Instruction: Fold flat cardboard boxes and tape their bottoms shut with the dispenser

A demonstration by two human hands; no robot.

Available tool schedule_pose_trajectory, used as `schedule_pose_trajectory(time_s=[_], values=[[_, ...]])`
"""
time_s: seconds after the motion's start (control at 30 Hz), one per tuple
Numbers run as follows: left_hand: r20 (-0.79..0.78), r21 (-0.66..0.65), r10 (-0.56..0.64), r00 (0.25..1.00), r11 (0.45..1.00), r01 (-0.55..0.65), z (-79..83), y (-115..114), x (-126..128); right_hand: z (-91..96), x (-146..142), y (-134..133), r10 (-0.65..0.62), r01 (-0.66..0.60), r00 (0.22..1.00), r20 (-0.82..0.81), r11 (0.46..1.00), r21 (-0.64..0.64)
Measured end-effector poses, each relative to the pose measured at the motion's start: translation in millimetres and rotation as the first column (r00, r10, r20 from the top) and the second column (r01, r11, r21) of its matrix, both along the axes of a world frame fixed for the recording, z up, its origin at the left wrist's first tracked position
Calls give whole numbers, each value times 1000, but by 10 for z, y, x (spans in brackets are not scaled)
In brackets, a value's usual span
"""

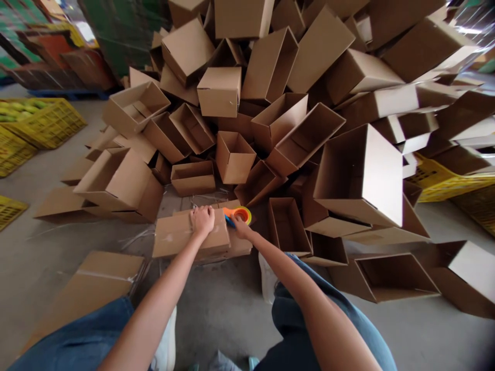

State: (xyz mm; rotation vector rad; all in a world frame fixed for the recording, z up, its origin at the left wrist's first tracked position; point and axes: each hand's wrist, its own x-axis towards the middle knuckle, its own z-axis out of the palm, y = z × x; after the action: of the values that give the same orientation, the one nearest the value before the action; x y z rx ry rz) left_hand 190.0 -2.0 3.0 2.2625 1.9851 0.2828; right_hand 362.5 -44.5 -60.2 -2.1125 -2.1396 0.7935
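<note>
My left hand (202, 219) presses flat on top of a closed cardboard box (181, 236) lying on the concrete floor. My right hand (242, 227) grips an orange tape dispenser (237, 215) with a blue handle and a roll of yellowish tape. The dispenser sits at the box's far right corner, just beyond my left hand. A second flat piece of cardboard (240, 247) shows under the box's right end.
A large heap of open cardboard boxes (270, 77) rises directly ahead and to the right. A flattened carton (91, 288) lies near my left leg. Yellow plastic crates (42, 123) stand at the left and right, one holding green fruit. Thin strapping lies on the floor.
</note>
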Motion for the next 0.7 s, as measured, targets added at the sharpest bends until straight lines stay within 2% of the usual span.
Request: schedule_pose_trajectory(time_s=[0.07,0.17,0.3,0.5,0.6,0.7], values=[[-1,5,1,1000,1000,-1,1,-2,-3,-78,-44,-34,-32,32,996,-79,999,1],[-3,6,9,1000,1000,-9,1,-8,3,-42,-70,-24,-136,147,977,-167,988,55],[2,26,11,1000,1000,-11,-18,-22,15,181,-284,80,-302,339,921,-246,932,124],[65,65,38,997,997,-42,-93,-13,-24,481,-897,128,-409,462,872,-269,870,173],[202,99,66,977,991,-87,-133,23,-30,571,-1056,114,-480,518,850,-216,836,182],[473,109,103,875,979,-174,-129,77,-51,630,-1118,132,-538,560,827,-161,812,163]])
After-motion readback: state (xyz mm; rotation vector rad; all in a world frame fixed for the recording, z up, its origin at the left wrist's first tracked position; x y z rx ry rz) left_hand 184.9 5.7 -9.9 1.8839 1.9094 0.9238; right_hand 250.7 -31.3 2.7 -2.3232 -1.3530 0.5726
